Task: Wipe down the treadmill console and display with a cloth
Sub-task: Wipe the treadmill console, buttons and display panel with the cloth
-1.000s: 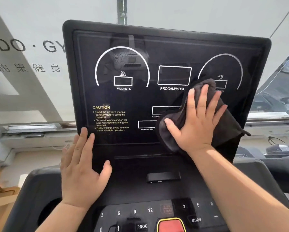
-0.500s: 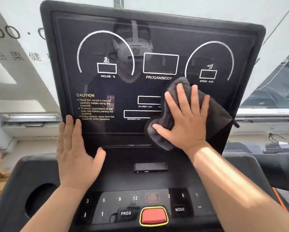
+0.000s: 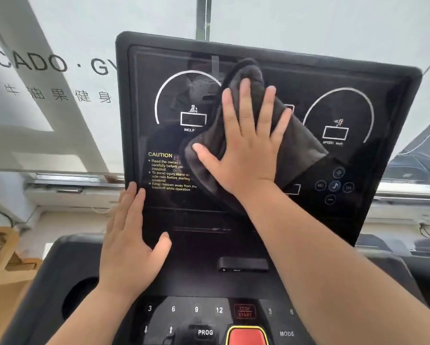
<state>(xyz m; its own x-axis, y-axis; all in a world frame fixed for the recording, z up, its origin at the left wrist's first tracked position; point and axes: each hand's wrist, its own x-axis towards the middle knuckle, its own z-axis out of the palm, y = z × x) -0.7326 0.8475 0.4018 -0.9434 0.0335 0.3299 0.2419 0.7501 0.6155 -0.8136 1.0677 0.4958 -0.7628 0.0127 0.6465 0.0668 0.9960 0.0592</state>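
The treadmill's black glossy display (image 3: 345, 78) stands upright in front of me, with white dial arcs and yellow caution text. My right hand (image 3: 246, 143) lies flat with fingers spread on a dark grey cloth (image 3: 301, 145), pressing it against the middle of the display. The cloth covers the centre readouts. My left hand (image 3: 131, 242) rests flat and empty on the display's lower left corner, fingers together. Below lies the console (image 3: 209, 282) with number keys and a red stop button (image 3: 246, 337).
A small black slot piece (image 3: 243, 264) sits on the console shelf. A round cup holder (image 3: 79, 297) opens at the left. A window with lettering is behind the display; wooden furniture (image 3: 2, 255) stands at the far left.
My right hand has slid the cloth from the display's lower right up and left to its centre. The left hand has kept its place at the lower left corner.
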